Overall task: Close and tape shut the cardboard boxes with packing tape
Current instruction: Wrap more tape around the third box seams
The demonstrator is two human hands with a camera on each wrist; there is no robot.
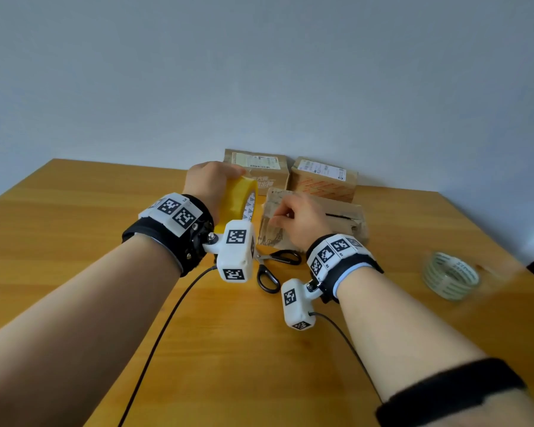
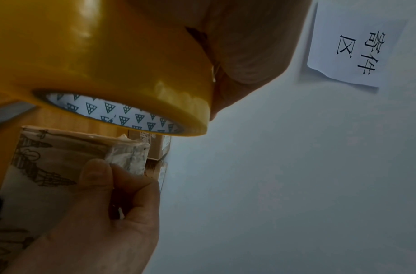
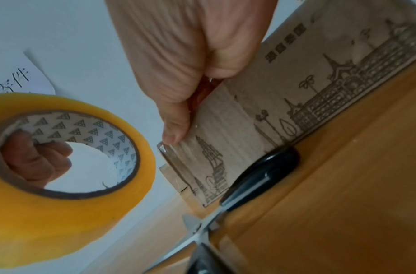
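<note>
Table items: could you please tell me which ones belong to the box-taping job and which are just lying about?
In use:
- yellow tape roll, gripped by the left hand
- near box, top slit unsealed, right hand at its corner
- two far boxes
- scissors, beside the near box

Lying about:
- clear tape roll, untouched
- wall note

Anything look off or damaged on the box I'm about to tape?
The nearest box looks worn: its top seam gapes as a dark slit and old crumpled clear tape wraps its left corner, where the right hand pinches. The left hand holds the yellow tape roll.
</note>
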